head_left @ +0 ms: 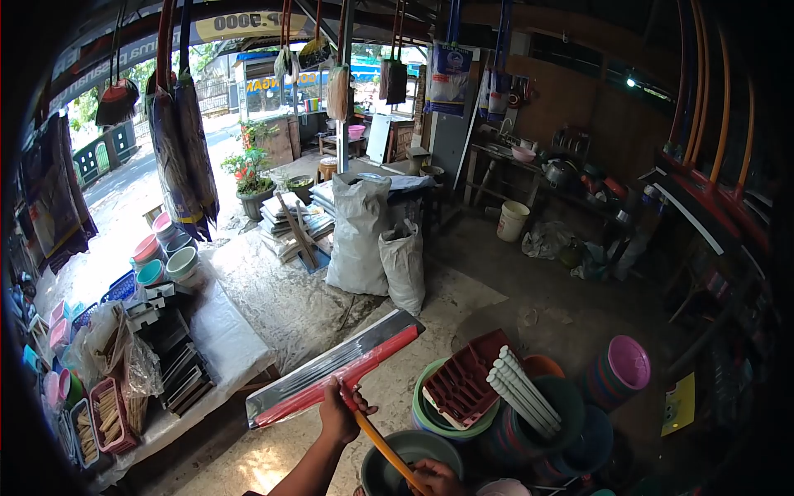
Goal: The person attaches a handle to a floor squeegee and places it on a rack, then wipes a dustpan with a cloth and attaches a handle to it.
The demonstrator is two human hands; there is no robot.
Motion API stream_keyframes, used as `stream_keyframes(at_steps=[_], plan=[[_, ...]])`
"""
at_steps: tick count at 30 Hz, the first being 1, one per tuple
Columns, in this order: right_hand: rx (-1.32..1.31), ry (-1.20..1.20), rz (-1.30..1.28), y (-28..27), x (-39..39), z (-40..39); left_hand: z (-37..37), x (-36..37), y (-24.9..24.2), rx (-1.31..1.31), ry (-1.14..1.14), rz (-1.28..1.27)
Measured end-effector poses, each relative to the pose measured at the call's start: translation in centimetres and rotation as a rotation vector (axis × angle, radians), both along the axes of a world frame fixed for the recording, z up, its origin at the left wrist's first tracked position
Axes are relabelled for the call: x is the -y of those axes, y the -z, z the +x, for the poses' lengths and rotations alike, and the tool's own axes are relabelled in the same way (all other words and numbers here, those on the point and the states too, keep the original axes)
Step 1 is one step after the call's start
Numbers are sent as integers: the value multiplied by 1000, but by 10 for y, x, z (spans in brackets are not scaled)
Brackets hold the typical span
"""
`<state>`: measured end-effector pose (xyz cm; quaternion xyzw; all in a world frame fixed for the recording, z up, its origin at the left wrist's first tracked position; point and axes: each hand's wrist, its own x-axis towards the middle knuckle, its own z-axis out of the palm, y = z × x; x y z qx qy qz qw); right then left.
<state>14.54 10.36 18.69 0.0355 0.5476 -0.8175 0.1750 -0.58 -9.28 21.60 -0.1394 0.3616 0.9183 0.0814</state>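
A floor squeegee [370, 357] with a wide red head, a dark blade strip and an orange handle is held tilted in front of me. Its head looks wrapped in clear plastic. My left hand [341, 413] is closed around the neck, just below the red head. Lower on the orange handle [385, 449], my right hand [436, 478] is wrapped round it near the bottom edge of the view. Beneath the handle stands a grey-green basin [451, 455], partly covered by my right hand.
Stacked tubs hold a dark red plastic rack [470, 379] and a bundle of white rods [523, 393] at my right. White sacks [358, 236] stand ahead. A plastic-covered table [236, 331] with baskets and bins lies left. More squeegees [703, 198] hang at right, brooms [118, 101] overhead.
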Motion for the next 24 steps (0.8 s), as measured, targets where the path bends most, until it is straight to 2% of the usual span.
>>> stream_keyframes(at_steps=[1, 3, 5, 7, 9, 10, 12, 13, 15, 18, 22, 24], plan=[[2, 4, -3, -2, -2, -2, 1, 0, -2, -6, 14, 27], [214, -129, -209, -6, -7, -7, -1, 0, -1, 11, -5, 10], [225, -135, -202, -15, -6, -9, -4, 0, 0, 20, -28, 3], [237, -145, -197, -16, -3, -10, -5, 4, 2, 70, -90, 108], [-34, -172, -83, -7, -2, -13, -8, 6, 5, 72, -121, 85], [-33, -171, -82, 3, -2, -10, -10, 7, 7, 76, -154, 61], [-552, 152, 623, 20, 3, -4, -13, 9, 2, 60, -184, 57], [-553, 150, 624, 22, 6, -3, -14, 10, -3, 47, -218, 29], [-686, 366, 832, 24, 12, 0, -14, 6, -9, 9, -227, 17], [-685, 425, 774, 17, 15, -3, -13, -4, -26, -18, -265, 17], [-732, 459, 740, 10, 13, -9, -22, -2, -21, -60, -216, -14], [-655, 303, 647, 6, 8, -10, -18, -3, -24, -66, -227, -24]])
